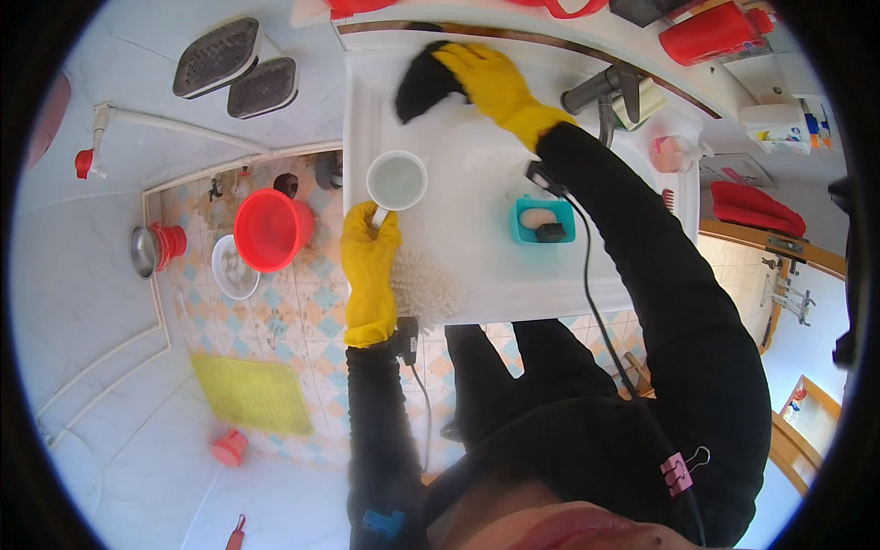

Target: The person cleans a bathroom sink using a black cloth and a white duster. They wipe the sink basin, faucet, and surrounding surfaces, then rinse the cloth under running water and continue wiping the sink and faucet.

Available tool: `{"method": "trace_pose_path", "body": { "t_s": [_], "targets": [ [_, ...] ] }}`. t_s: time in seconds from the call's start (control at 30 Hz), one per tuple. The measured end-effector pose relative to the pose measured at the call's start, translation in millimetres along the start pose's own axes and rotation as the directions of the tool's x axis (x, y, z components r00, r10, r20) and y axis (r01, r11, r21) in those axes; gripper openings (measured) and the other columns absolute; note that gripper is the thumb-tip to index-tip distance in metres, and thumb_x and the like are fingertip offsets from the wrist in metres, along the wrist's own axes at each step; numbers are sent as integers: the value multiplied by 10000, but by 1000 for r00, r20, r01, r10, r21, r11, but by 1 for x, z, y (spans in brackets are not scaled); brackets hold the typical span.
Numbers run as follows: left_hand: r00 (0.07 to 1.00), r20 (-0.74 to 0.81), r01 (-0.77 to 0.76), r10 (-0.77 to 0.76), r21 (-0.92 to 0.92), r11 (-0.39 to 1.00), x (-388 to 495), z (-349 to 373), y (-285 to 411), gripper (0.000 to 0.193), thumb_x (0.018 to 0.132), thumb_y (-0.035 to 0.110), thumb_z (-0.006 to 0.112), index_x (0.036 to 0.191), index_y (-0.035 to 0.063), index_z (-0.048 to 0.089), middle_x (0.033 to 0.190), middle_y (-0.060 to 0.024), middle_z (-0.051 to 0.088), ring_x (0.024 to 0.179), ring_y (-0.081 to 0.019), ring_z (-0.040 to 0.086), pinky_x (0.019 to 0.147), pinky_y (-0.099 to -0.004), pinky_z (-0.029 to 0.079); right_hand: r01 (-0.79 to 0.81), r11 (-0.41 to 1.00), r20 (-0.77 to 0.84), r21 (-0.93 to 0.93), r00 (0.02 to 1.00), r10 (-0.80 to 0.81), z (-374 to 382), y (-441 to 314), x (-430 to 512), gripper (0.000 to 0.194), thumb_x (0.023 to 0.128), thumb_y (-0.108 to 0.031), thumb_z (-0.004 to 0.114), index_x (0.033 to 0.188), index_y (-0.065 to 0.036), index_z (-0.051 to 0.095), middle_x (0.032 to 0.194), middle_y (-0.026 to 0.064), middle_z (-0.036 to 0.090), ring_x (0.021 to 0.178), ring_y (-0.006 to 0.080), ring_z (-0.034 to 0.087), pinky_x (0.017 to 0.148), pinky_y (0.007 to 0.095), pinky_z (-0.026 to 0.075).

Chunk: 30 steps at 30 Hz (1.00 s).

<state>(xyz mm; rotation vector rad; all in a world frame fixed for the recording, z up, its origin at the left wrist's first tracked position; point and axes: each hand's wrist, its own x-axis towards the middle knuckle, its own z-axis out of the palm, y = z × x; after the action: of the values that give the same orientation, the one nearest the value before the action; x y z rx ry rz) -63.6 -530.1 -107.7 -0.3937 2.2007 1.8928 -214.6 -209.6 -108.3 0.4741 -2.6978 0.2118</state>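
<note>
My left hand (371, 271), in a yellow rubber glove, grips the handle of a white mug (397, 180) holding pale liquid, at the left side of the white washbasin (467, 275). Beneath that wrist a cream chenille cleaning mitt (425, 285) lies on the basin's front edge. At the back left of the basin, my gloved right hand (481, 72) presses on a black cloth (423, 82), its fingers spread over it; part of the cloth is hidden under them. A turquoise soap dish (543, 221) with a bar of soap and a dark block stands to the right.
A dark grey faucet (595, 89) rises beside my right forearm. Near the basin's right edge are a pink soap pump bottle (670, 153) and a red comb (667, 200). A red bottle (715, 34) lies above. On the tiled floor are a red bucket (273, 230) and a white basin (235, 268).
</note>
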Motion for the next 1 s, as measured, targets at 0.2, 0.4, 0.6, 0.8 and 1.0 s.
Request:
{"method": "trace_pose_path", "body": {
  "t_s": [0.2, 0.4, 0.6, 0.8, 1.0],
  "targets": [
    [997, 8, -78, 78, 44, 996, 5, -1, -8, 333, 901, 152, 808, 1178, 16, 683, 892, 2, 638, 713, -72, 529, 634, -246, 461, -188, 923, -50, -335, 982, 182, -35, 42, -71, 512, 874, -168, 637, 1386, -160, 644, 1388, 52, 678, 1178, 358, 640, 1053, 481, 481],
    [997, 62, -33, 37, -54, 998, 8, 0, -11, 348, 894, 133, 799, 1198, 15, 678, 994, -8, 693, 754, -78, 522, 685, -247, 462, -328, 906, -212, -267, 937, 277, -25, 11, -56, 544, 861, -307, 729, 1340, -64, 642, 1334, 172, 683, 1178, 413, 625, 1057, 515, 460],
    [997, 69, -26, 28, -28, 999, 6, -3, -11, 343, 899, 163, 792, 1201, 39, 685, 1065, -19, 731, 780, -96, 558, 725, -260, 485, -81, 995, -128, -59, 989, 73, 11, -51, 8, 670, 855, -283, 771, 1467, -113, 559, 1500, 134, 573, 1351, 383, 525, 1165, 486, 388],
    [998, 62, -12, 7, 70, 997, 7, -6, -13, 358, 896, 195, 793, 1209, 57, 690, 1074, -30, 746, 791, -105, 591, 748, -274, 505, 130, 984, -74, -118, 988, -139, 49, -46, 56, 512, 934, -119, 594, 1425, -257, 636, 1470, -1, 619, 1312, 284, 567, 1159, 428, 398],
    [997, 74, -6, 2, 45, 999, 6, -5, -6, 356, 899, 179, 787, 1213, 45, 688, 1012, -20, 726, 762, -98, 578, 726, -267, 500, 59, 996, 94, 61, 994, -64, 15, -3, -18, 408, 887, -81, 598, 1268, -174, 709, 1368, 40, 677, 1248, 332, 595, 1103, 459, 431]
  ]
}}
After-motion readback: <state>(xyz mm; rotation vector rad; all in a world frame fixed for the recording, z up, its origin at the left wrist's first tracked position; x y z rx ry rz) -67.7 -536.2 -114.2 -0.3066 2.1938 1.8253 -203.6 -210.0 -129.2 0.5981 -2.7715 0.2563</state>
